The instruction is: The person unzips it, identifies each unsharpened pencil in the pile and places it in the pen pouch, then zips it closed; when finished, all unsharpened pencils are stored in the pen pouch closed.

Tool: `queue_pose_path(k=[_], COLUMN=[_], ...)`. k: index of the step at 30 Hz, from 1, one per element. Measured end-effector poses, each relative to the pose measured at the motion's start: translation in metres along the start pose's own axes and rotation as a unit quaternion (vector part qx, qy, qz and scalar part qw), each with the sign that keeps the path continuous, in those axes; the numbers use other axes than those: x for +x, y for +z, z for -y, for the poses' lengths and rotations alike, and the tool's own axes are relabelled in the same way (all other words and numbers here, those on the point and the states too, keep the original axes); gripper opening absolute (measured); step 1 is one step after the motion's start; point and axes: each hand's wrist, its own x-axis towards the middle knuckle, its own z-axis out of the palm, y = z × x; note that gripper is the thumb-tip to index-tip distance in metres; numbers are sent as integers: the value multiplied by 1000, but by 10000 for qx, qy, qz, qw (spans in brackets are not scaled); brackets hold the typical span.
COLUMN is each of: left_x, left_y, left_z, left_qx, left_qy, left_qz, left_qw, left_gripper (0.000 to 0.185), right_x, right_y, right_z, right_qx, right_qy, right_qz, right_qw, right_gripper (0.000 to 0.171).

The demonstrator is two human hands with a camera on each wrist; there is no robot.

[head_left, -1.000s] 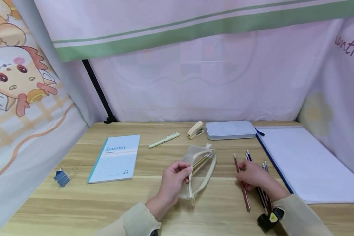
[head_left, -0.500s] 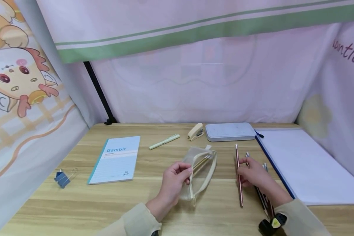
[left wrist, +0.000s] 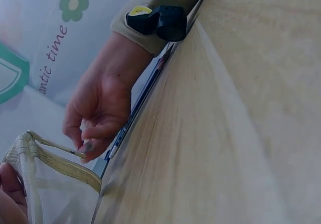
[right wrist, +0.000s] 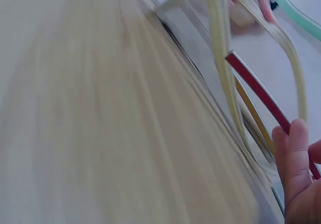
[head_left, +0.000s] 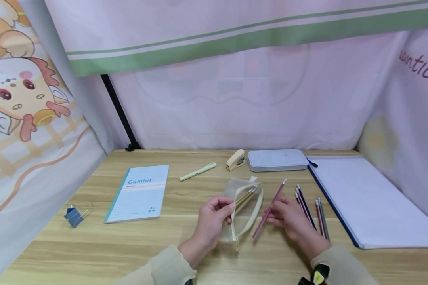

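Observation:
My left hand point(head_left: 214, 215) pinches the near-left edge of a sheer pencil pouch point(head_left: 243, 227) with a cream zipper, and its mouth gapes toward the right. Gold pencils point(head_left: 245, 198) lie inside the pouch. Just right of the opening, my right hand point(head_left: 290, 217) holds a dark red pencil point(head_left: 271, 206) between thumb and fingers, slanted with its white-tipped end up and away. In the right wrist view the red pencil point(right wrist: 258, 91) overlaps the zipper band point(right wrist: 220, 43). Beyond my right hand, several dark pencils point(head_left: 322, 217) lie on the table in two small bunches.
A notebook point(head_left: 139, 194) and a blue binder clip point(head_left: 73, 216) lie to the left. Toward the back are a pale green pen point(head_left: 198, 171), a cream stapler point(head_left: 236, 160) and a flat tin case point(head_left: 278, 160). White paper with a blue edge point(head_left: 378, 202) covers the right side.
My right hand has lifted the red pencil from beside the other pencils and carried it left to the pouch, tilting it. My left hand keeps its place on the pouch.

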Motion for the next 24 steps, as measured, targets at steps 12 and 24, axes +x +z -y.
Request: queue_pose_path(k=[12,24], left_x=[-2,-2], left_y=[3,8], left_z=[2,3], left_qx=[130,72], left_qy=[-64,44], left_qz=[128,189], left_qw=[9998,9998], left_gripper=[21,21], right_x=[6,0], right_y=[16,35], right_z=[-6,-11], right_qx=[759,455], right_qy=[107,230], right_qz=[-95,19], right_qw=[9970,9987], right_gripper=[7,28])
